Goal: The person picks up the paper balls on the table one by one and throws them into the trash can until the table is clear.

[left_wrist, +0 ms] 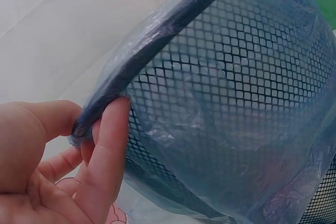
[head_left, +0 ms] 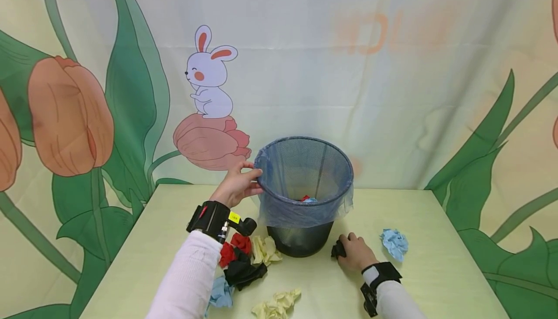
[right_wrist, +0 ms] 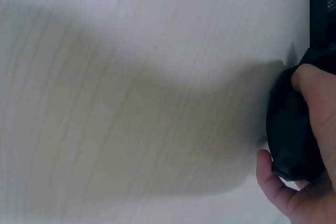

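Observation:
A mesh wastebasket (head_left: 301, 241) lined with a translucent blue bag (head_left: 301, 215) stands at the table's far side. My left hand (head_left: 237, 183) pinches its rim on the left, thumb and fingers on either side of the bag-covered edge (left_wrist: 142, 56). Low to the right of the basket, my right hand (head_left: 356, 253) grips a crumpled black paper ball (head_left: 338, 249). In the right wrist view that black ball (right_wrist: 291, 124) sits between thumb and fingers, close to the tabletop. Inside the basket, bits of red and blue paper (head_left: 307, 199) show over the near rim.
Left of the basket lie crumpled papers: red (head_left: 241, 244), black (head_left: 245, 269), yellow (head_left: 265, 250) and blue (head_left: 221, 292). Another yellow ball (head_left: 277, 305) lies near the front. A blue ball (head_left: 394, 244) rests right of my right hand. Behind the table (head_left: 144, 270) hangs a printed curtain (head_left: 296, 67).

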Demonstrator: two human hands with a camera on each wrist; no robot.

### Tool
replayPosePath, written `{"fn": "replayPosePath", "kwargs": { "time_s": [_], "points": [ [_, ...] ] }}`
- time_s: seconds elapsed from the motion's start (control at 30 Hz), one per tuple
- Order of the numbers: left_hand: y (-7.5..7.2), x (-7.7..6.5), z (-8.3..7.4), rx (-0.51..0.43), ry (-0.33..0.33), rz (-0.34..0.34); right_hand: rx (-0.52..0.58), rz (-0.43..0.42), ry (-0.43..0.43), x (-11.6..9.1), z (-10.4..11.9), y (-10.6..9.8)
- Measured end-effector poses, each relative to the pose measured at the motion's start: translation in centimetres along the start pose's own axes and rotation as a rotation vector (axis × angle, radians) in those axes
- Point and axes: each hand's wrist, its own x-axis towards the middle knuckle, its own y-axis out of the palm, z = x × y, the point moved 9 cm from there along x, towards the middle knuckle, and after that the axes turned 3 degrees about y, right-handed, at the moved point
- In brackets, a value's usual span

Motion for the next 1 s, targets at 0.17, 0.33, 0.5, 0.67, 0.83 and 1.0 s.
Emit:
{"fn": "replayPosePath", "kwargs": {
  "time_s": [0.17,0.33,0.5,0.67,0.83,1.0],
  "points": [
    [0.0,0.1,0.0,-0.003,0.002,0.006,0.0,0.012,0.022,0.2,-0.4,-0.5],
    [0.1,0.1,0.0,-0.008,-0.003,0.007,-0.024,-0.014,0.014,0.6,-0.8,-1.4],
    [0.1,0.1,0.0,-0.012,-0.007,0.011,-0.049,-0.069,-0.018,1.0,-0.6,-3.4],
    [0.1,0.0,0.0,-0.009,-0.008,0.014,-0.075,-0.075,-0.012,1.7,-0.6,-5.1],
    [0.0,0.0,-0.1,-0.011,-0.009,0.008,-0.104,-0.065,-0.007,2.5,-0.5,-6.4],
    [0.1,0.0,-0.1,-0.01,-0.01,0.013,-0.097,-0.083,-0.004,3.3,-0.4,-8.2]
  ]
}}
